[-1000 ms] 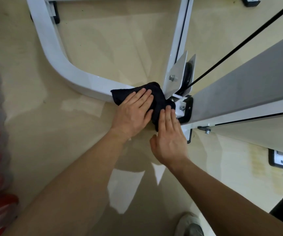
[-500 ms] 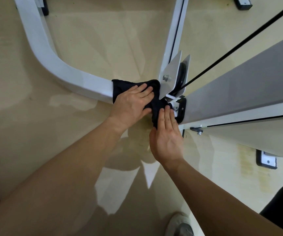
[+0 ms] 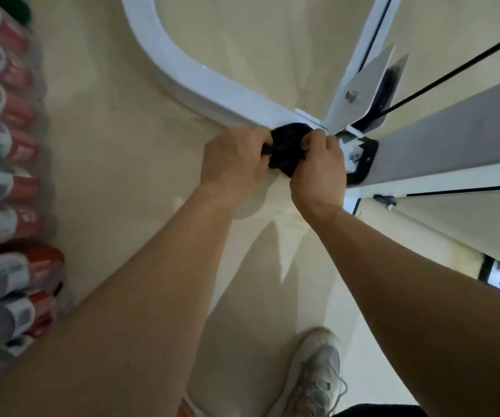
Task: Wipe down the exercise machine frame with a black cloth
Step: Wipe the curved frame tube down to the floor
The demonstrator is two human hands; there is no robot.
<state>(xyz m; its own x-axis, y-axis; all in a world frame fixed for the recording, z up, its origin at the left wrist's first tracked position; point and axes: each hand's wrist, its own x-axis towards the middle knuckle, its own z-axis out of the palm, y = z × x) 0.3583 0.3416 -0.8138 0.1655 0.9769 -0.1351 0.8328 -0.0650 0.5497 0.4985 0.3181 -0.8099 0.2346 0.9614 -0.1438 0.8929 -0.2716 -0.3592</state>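
both hands, left hand and right hand, curl around the bunched black cloth at frame centre beside the white frame, seemingly regathering it; next, press it back onto the tube.

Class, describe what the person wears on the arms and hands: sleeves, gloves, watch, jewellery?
The left hand and right hand are bare: no gloves, no watch or bracelet at either wrist. No sleeves show anywhere along the arms in view. Rings cannot be judged from here.
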